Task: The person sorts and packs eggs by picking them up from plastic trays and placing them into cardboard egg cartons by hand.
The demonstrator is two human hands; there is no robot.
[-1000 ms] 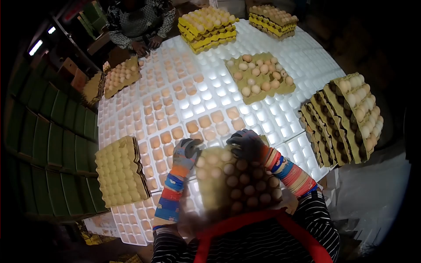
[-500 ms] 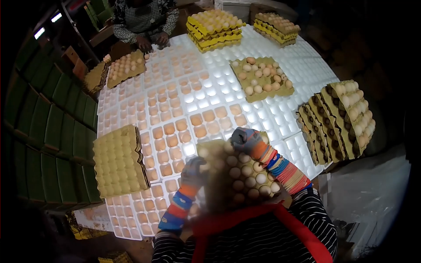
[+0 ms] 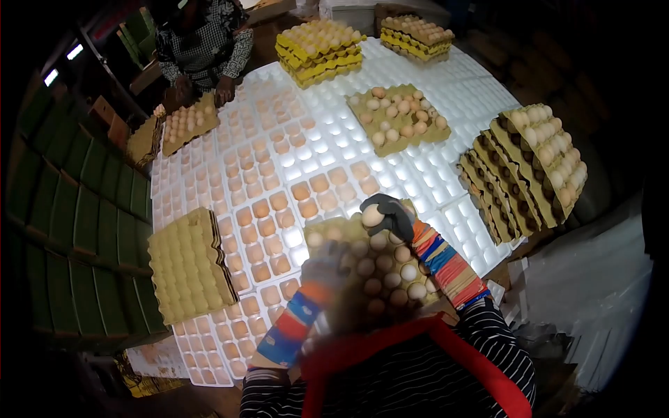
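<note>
A cardboard tray (image 3: 334, 226) of eggs lies close to my body, its near part in shadow. My right hand (image 3: 390, 216), in a dark glove, holds a pale egg (image 3: 372, 215) over the tray's far edge. Over the left part of the same tray is my left hand (image 3: 326, 268), in a grey glove and blurred; its fingers are smeared, so I cannot make out a grip. Beyond both hands, white plastic trays (image 3: 284, 198) hold eggs in many of their cups.
Upturned cardboard trays (image 3: 187, 268) are stacked at the left. Egg-filled stacks stand at the right (image 3: 526, 171) and back (image 3: 320, 52). A partly filled tray (image 3: 398, 118) lies mid-table. Another person (image 3: 202, 49) works at the far left beside a full tray (image 3: 189, 125).
My right hand has turned and now shows an egg in its fingers. My left hand has moved inward over the tray. The whole view has shifted slightly.
</note>
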